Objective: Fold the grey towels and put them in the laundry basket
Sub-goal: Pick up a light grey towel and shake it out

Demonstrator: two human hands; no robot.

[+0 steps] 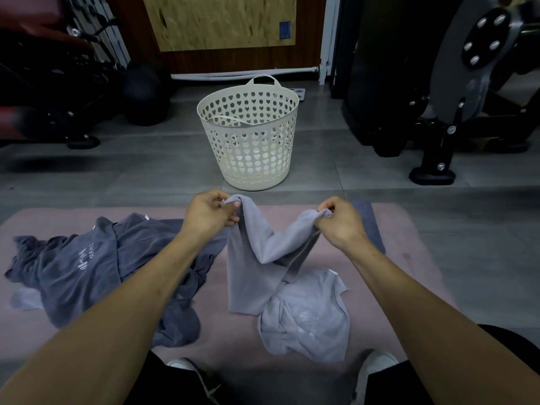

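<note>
I see the left hand [209,213] and right hand [340,222] each pinching a top corner of a light grey towel [254,273], fingers closed tight, over the pink mat [403,229]. Darker grey towels [87,267] lie crumpled left; the laundry basket [251,141] stands far centre.

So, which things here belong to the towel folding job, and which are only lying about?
For the job:
- light grey towel, held in the grip of left hand and right hand
- dark grey towel, crumpled
- laundry basket
- pink mat under the towels

Lying about:
- gym machine
- black ball
- wooden board
</note>
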